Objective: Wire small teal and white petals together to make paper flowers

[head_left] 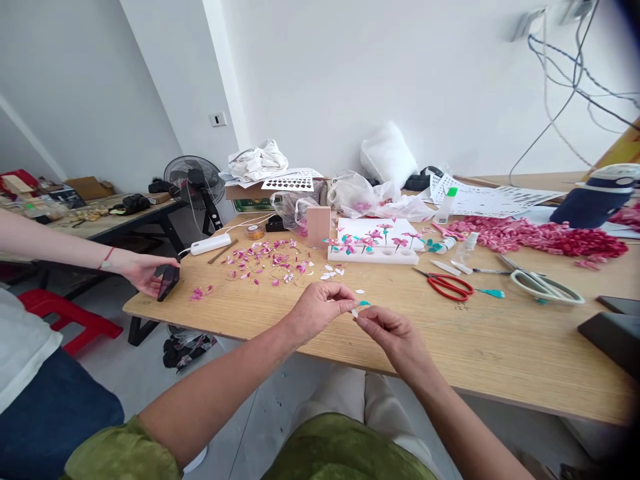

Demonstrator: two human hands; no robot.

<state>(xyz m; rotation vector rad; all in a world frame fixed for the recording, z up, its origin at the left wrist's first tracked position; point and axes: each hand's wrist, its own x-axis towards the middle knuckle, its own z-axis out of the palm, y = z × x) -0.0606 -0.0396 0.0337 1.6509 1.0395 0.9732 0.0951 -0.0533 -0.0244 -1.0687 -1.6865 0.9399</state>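
Observation:
Above the front edge of the table, my left hand (pixel 324 308) and my right hand (pixel 395 335) meet almost tip to tip, both in a pinch. A small white petal-shaped piece (pixel 355 313) shows at my left fingertips, close to the right ones. Just beyond it is a small teal piece (pixel 365 303); whether a hand holds it or it lies on the table is unclear. What my right fingers pinch is hidden. Loose white petals (pixel 330 272) lie past my hands, before a white stand (pixel 373 255) bearing pink and teal wire-stemmed flowers.
Red-handled scissors (pixel 450 287), larger white-handled scissors (pixel 545 285) and a small spray bottle (pixel 465 250) lie or stand at right. Pink petals (pixel 270 260) are scattered at left. Another person's hand (pixel 150 273) holds a dark phone-like object (pixel 169 283) at the table's left end.

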